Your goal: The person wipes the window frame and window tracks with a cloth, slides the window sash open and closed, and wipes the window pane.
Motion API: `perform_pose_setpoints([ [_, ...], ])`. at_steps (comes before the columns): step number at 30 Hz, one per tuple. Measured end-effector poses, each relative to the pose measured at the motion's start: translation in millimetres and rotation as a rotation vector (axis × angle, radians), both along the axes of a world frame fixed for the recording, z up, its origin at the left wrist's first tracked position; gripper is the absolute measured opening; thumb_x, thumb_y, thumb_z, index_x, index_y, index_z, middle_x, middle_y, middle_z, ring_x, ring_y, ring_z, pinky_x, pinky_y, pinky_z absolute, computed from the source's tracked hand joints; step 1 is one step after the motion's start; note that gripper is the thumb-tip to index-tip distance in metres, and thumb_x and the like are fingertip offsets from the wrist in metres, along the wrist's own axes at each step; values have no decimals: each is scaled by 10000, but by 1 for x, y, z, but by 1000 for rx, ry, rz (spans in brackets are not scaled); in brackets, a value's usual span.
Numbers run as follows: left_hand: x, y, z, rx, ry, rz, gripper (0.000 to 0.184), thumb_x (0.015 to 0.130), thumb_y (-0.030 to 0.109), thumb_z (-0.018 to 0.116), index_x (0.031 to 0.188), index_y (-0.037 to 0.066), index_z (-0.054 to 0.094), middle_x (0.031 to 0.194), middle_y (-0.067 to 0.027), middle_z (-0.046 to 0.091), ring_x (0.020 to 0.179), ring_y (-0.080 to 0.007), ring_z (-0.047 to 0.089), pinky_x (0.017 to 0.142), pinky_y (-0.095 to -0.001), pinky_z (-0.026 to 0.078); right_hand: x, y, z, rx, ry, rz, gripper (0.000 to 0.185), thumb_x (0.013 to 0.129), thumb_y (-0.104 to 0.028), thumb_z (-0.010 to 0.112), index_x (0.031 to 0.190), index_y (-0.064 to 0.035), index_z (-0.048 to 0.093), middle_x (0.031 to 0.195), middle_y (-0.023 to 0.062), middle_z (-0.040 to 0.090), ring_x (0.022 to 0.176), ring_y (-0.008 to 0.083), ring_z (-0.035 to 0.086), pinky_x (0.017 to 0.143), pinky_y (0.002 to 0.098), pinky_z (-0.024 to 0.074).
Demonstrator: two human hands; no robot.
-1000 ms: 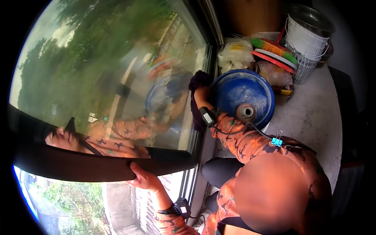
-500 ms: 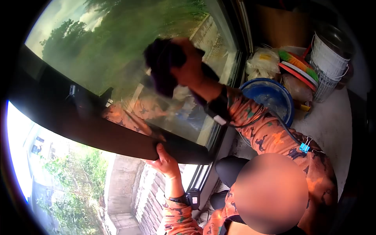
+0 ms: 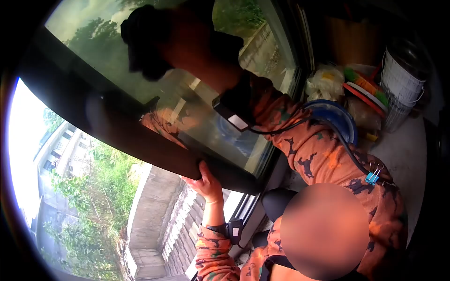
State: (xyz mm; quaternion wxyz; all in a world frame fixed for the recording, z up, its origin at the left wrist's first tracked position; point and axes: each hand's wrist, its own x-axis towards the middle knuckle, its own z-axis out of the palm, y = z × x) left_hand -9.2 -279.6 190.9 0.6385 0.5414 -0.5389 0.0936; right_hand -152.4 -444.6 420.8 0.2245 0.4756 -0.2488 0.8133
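My right hand (image 3: 192,47) presses a bunched dark cloth (image 3: 146,42) against the window glass (image 3: 206,129), high on the pane. Its fingers are closed on the cloth and partly lost in shadow. Below, my left hand (image 3: 207,186) grips the dark edge of the window frame (image 3: 145,147). The thumb lies on the near face of the frame, and the other fingers are mostly hidden behind it. The sash stands swung open. Trees and a wall show through the pane, along with faint reflections of an orange patterned sleeve.
A blue basin (image 3: 335,117) stands to the right, partly behind my right arm. Near it are plastic bags (image 3: 326,83), a brush with orange and green bristles (image 3: 363,78) and a white bucket (image 3: 398,75). Beyond the open sash lie a tiled roof (image 3: 183,234) and plants (image 3: 112,187).
My right hand and the cloth have moved up and left across the glass. My left hand keeps its grip on the frame. The view has shifted slightly.
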Motion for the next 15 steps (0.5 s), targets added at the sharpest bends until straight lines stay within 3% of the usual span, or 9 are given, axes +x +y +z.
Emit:
perform_pose_setpoints([
  [3, 9, -1, -7, 42, 25, -68, 476, 937, 309, 480, 1217, -76, 464, 1205, -236, 480, 1108, -372, 451, 968, -436, 327, 5, 40, -65, -68, 205, 260, 555, 492, -267, 807, 991, -120, 613, 964, 78, 562, 858, 275, 559, 720, 404, 475],
  [4, 16, -8, -15, -33, -11, -69, 489, 941, 312, 464, 1230, -82, 444, 1210, -241, 474, 1110, -374, 459, 964, -431, 335, 0, 53, -99, 27, 340, 285, 619, 468, -256, 807, 1039, -121, 610, 998, 74, 552, 860, 279, 553, 734, 397, 473],
  [5, 23, -11, -23, -103, -48, -71, 502, 945, 315, 448, 1243, -89, 425, 1215, -245, 469, 1113, -376, 467, 960, -425, 343, 3, 52, -145, 31, 430, 312, 676, 465, -239, 790, 1096, -91, 600, 1028, 112, 543, 921, 309, 553, 796, 411, 453],
  [8, 10, -3, -8, -45, -24, -24, 543, 958, 367, 403, 1257, -86, 410, 1220, -257, 457, 1125, -386, 452, 966, -439, 335, -15, 52, -273, 151, 635, 422, 633, 570, -315, 740, 1142, -89, 590, 1031, 109, 541, 921, 306, 549, 814, 434, 434],
  [9, 9, -3, -6, -35, -15, -18, 543, 958, 367, 403, 1257, -86, 410, 1220, -257, 457, 1125, -386, 452, 966, -439, 335, -17, 53, -275, 160, 642, 429, 633, 570, -315, 740, 1142, -89, 590, 1031, 109, 541, 921, 306, 549, 814, 434, 434],
  [11, 11, -2, -3, -9, -104, -53, 532, 982, 333, 354, 1316, -80, 355, 1311, -263, 397, 1218, -385, 380, 1035, -437, 266, -28, 50, -270, 258, 591, 448, 661, 451, -171, 771, 1086, -139, 590, 1043, 86, 520, 979, 317, 513, 830, 402, 434],
  [13, 11, -2, -3, -8, -104, -71, 515, 986, 321, 338, 1313, -76, 361, 1326, -259, 380, 1226, -387, 368, 1042, -436, 258, -19, 32, -214, 177, 283, 393, 573, 487, -150, 747, 1038, -123, 594, 997, 91, 530, 956, 308, 532, 833, 402, 435],
  [15, 9, 1, 0, 7, -71, -126, 531, 988, 352, 324, 1304, -73, 360, 1290, -265, 390, 1205, -391, 367, 1031, -440, 251, -21, 29, -146, 288, 86, 358, 488, 555, -177, 739, 1016, -104, 596, 976, 102, 545, 935, 294, 553, 832, 401, 434],
])
